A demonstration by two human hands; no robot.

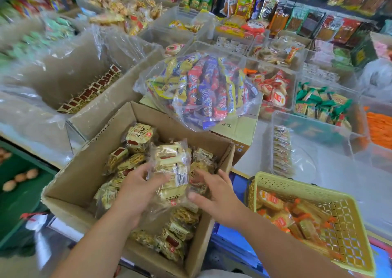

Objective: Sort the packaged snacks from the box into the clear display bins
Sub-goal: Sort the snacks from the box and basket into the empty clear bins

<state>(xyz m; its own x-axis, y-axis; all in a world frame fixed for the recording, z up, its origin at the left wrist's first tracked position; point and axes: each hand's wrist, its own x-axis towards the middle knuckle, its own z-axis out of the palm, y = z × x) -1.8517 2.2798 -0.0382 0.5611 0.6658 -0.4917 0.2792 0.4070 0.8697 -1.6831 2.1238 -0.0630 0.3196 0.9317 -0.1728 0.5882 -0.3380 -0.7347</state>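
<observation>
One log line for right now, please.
phase: pick | left hand: grips snack bundle | right hand: grips snack bundle | position: above cardboard box | clear bin: not yet reached

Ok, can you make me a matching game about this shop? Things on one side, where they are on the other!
Things
1. packet bundle
2. open cardboard box
3. yellow basket
4. clear bag of colourful snacks

Places
A. on a closed carton behind the open cardboard box
B. in the bottom right corner of the picture
C. held between the left hand and right hand
D. beneath both hands, with cream packets inside

Pairs: 1-C, 2-D, 3-B, 4-A
</observation>
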